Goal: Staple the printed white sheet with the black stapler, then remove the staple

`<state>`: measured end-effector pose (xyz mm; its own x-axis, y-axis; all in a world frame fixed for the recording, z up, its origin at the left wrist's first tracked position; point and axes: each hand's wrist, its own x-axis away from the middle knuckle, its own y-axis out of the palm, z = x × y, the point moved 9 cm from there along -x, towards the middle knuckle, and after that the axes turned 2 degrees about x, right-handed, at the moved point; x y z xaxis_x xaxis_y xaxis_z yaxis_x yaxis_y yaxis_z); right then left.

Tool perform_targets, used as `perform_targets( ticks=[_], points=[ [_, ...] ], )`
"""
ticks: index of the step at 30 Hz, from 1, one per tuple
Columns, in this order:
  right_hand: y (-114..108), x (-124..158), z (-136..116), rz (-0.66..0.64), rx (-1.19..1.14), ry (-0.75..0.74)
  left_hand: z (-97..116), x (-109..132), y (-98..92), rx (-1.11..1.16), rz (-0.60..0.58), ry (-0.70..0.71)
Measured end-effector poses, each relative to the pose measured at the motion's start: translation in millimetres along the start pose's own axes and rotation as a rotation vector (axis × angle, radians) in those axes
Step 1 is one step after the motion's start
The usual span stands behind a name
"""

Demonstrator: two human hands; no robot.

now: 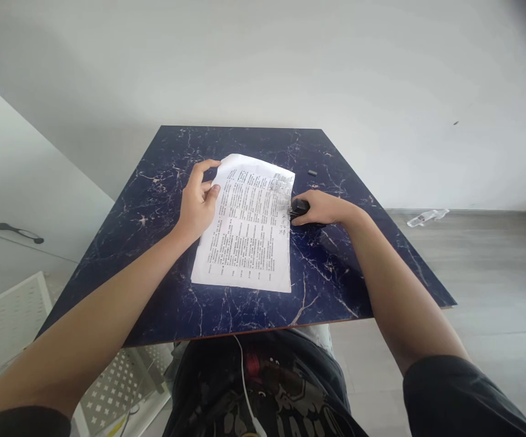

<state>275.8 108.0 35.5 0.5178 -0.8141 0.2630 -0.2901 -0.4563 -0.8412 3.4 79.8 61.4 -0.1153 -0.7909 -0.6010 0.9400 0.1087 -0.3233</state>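
Note:
Sheets of printed paper [245,224] rest on the dark blue marbled table [336,279], their far left corner lifted a little. My left hand [199,197] pinches the paper's left edge between thumb and fingers. At the right edge of the sheets, my right hand [320,207] is wrapped round a black stapler [299,208], whose front end meets the paper. Most of the stapler is hidden under that hand. Beyond it lies a small dark strip, perhaps staples [312,173], by itself on the table.
A white wall [263,67] stands behind the table. To the left is a white cabinet with a black handle [19,232], and below it a white perforated rack [112,382]. A clear plastic item [427,217] lies on the floor at the right. A white cable [243,370] hangs down my front.

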Motion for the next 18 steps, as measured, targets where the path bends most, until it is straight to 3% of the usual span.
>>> perform_targets(
  ticks=[8, 18],
  points=[
    [2.2, -6.4, 1.8, 0.040, 0.057, 0.004, 8.9, -1.4, -1.8, -0.048, 0.026, 0.017],
    [21.1, -6.8, -20.1, 0.034, 0.246, 0.110, 17.8, -5.7, -8.4, -0.076, -0.016, -0.001]
  ],
)
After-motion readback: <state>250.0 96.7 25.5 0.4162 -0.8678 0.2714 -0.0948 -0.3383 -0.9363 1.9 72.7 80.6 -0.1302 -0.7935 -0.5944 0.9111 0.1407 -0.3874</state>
